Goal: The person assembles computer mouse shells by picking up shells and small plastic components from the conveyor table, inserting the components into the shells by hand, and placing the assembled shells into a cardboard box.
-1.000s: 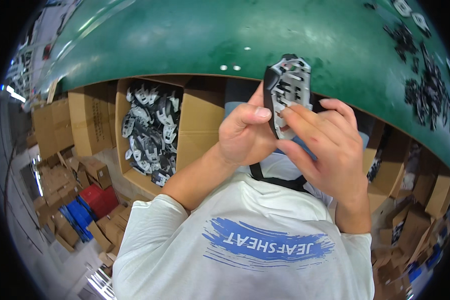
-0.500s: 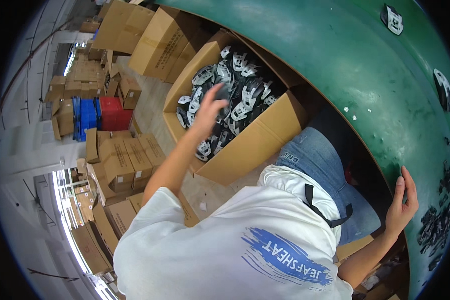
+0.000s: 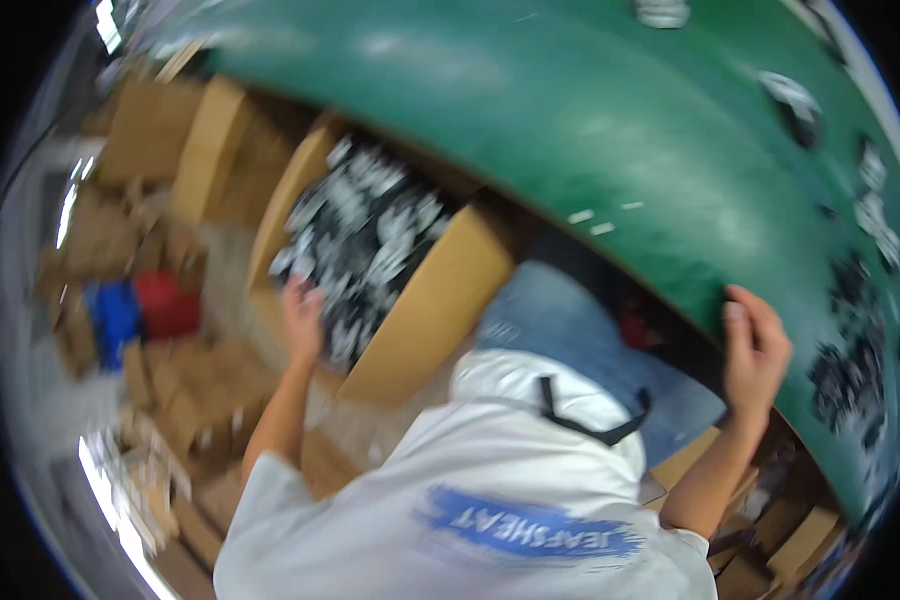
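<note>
In the head view, which is blurred, the left hand (image 3: pixel 303 318) reaches down into an open cardboard box (image 3: pixel 425 310) on the left, its fingers among a heap of small black-and-white parts (image 3: pixel 370 235); whether the grip has closed on one I cannot tell. The right hand (image 3: pixel 755 345) is clenched over the near edge of the green desk (image 3: pixel 570 130), where more such parts lie far right. The parts look light, stiff and flat, probably best pinched by the edges.

Box (image 3: pixel 420 320) of parts (image 3: pixel 370 235) centre-left under table (image 3: pixel 590 130) edge; left hand (image 3: pixel 303 318) in box, right hand (image 3: pixel 755 350) on table edge right.
</note>
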### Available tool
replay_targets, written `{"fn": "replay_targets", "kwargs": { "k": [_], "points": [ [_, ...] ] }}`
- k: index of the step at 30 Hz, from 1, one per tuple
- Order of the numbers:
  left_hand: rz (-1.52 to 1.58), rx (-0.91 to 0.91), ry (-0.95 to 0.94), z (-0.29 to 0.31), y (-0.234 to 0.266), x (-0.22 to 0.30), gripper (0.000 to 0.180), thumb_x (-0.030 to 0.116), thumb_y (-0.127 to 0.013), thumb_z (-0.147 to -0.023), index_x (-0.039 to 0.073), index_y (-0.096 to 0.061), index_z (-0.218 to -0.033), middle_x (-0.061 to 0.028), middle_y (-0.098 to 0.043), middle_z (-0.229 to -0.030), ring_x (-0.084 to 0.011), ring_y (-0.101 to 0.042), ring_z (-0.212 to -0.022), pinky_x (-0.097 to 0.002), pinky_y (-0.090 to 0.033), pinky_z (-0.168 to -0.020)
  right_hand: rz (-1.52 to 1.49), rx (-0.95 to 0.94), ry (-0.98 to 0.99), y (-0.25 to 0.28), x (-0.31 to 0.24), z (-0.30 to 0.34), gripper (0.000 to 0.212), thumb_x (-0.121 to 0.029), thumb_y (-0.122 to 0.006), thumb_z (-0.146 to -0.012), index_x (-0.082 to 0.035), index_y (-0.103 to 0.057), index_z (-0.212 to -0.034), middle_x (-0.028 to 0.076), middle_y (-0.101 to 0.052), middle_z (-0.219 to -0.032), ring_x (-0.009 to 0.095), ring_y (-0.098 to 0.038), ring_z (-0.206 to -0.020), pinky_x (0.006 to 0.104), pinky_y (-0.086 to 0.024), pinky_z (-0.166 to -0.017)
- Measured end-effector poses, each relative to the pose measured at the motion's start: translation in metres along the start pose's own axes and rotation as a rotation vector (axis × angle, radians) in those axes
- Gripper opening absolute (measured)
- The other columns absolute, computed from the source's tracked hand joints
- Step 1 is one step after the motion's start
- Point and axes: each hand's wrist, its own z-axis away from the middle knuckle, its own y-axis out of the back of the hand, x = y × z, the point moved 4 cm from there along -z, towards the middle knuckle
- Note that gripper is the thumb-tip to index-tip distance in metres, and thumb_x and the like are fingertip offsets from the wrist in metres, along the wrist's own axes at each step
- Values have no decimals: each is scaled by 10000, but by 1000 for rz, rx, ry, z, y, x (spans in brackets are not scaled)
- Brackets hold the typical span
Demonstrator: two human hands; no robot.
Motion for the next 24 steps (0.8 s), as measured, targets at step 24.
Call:
{"fn": "replay_targets", "kwargs": {
  "k": [24],
  "points": [
    [-244, -291, -507, -214, -470, 522, 873, 539, -732, -920, 64, -458, -1600, -228, -525, -1531, -363, -491, -1438, -394, -366, -1211, 296, 633, -125, 109, 56, -55, 214, -284, -731, -984, -84, -801, -1013, 101, -795, -969, 312, -751, -831, 442, -567, -793]
  ]
}}
